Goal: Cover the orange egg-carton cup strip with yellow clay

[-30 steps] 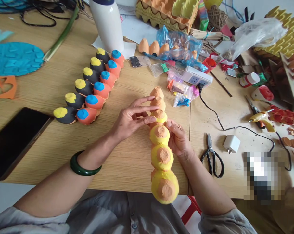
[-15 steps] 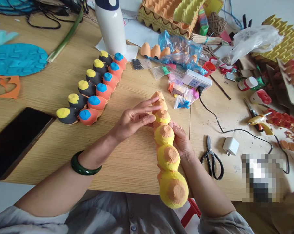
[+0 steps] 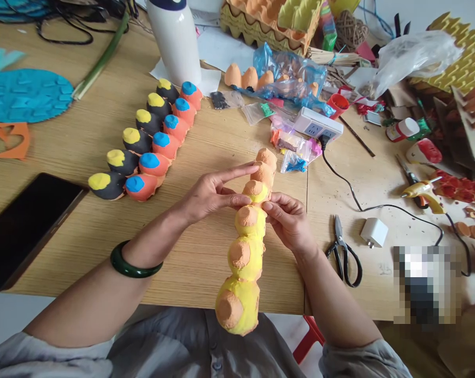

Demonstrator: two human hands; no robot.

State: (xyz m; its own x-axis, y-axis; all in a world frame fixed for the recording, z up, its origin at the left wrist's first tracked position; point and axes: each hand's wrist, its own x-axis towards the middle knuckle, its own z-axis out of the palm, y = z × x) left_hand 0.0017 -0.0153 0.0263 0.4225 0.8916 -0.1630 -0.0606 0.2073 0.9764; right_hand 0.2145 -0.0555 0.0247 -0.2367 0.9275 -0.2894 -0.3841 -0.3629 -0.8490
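Between my two hands is an egg carton strip point(image 3: 250, 265), a row of cups held above the table with its near end past the edge. The nearer cups carry yellow clay around bare orange tops; the far cups are plain orange. My left hand point(image 3: 217, 191) grips the strip's left side, thumb by the third cup and index finger on a farther one. Opposite, my right hand point(image 3: 288, 218) pinches the right edge with thumb and fingers. To the left stand a black strip with yellow tops point(image 3: 123, 161) and a red-orange strip with blue tops point(image 3: 155, 163), side by side.
A phone point(image 3: 32, 226) lies at the left by a blue oval piece point(image 3: 28, 94). Black-handled scissors point(image 3: 343, 252), a white charger plug point(image 3: 374, 232), a power strip point(image 3: 319, 125) with its cable and a glue gun point(image 3: 426, 193) lie right. Behind stands a white bottle point(image 3: 176, 44).
The strip has swung, its near end moving left and its far end slightly right, and has rolled leftward. My right hand now shows more fully at its right edge.
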